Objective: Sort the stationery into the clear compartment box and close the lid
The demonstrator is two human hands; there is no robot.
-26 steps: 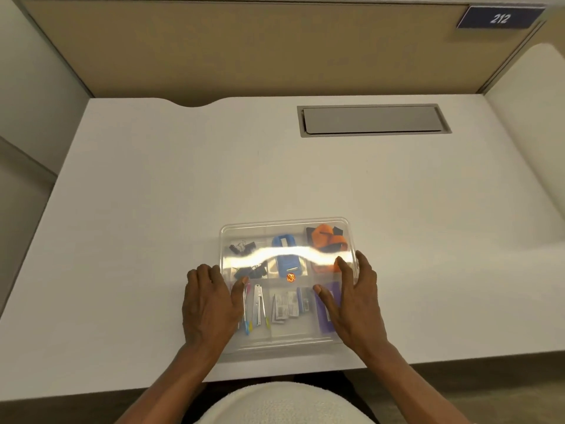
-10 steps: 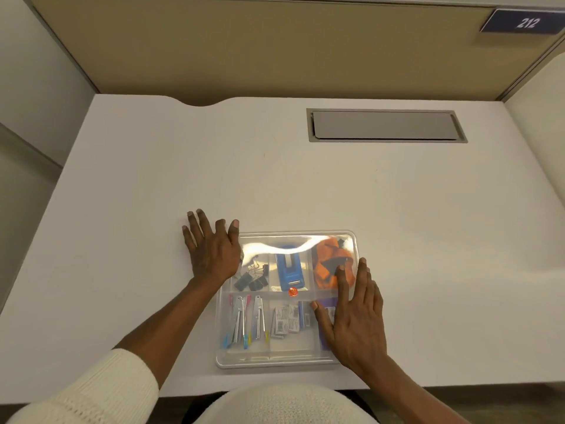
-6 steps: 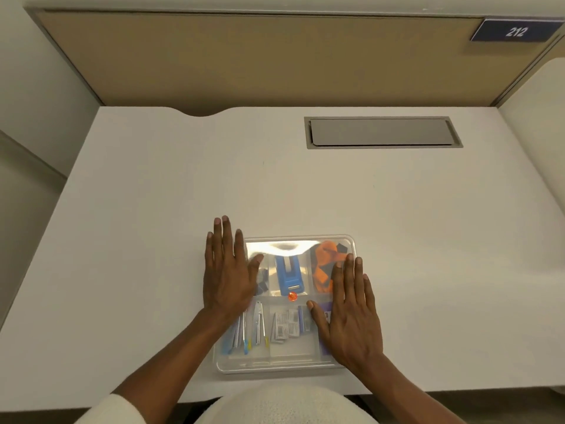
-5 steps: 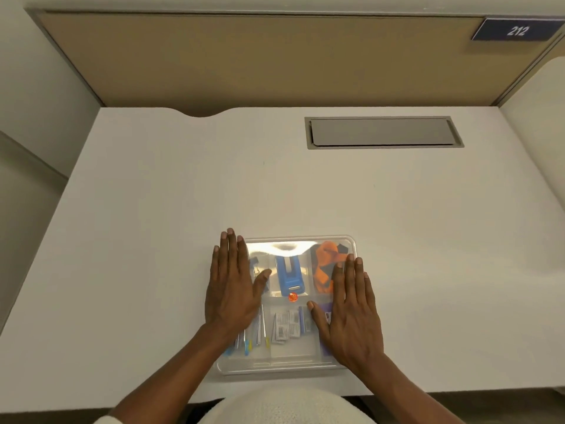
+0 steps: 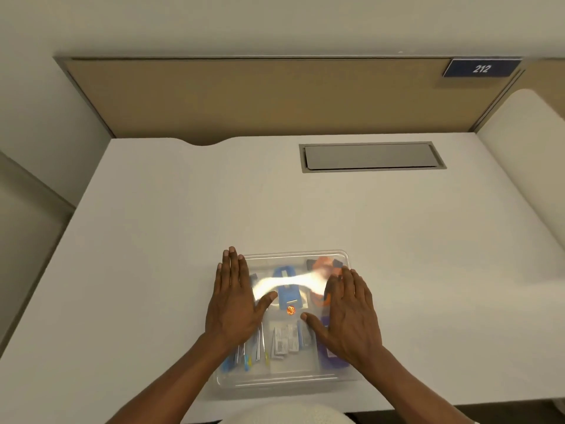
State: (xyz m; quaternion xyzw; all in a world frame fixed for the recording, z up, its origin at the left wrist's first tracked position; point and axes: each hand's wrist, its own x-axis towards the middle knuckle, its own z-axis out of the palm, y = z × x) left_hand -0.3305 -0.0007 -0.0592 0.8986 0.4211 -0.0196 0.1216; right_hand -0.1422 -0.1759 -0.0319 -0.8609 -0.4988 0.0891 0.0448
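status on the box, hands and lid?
Left hand and right hand flat, open, on the lid. Stationery inside the box, lid on. Desk around it bare, nothing in the way.

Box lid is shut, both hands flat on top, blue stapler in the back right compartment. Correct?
Not quite. In the head view the blue stapler sits in the back middle compartment; the back right one holds the orange item. The rest stands: left hand and right hand lie flat on the shut lid.
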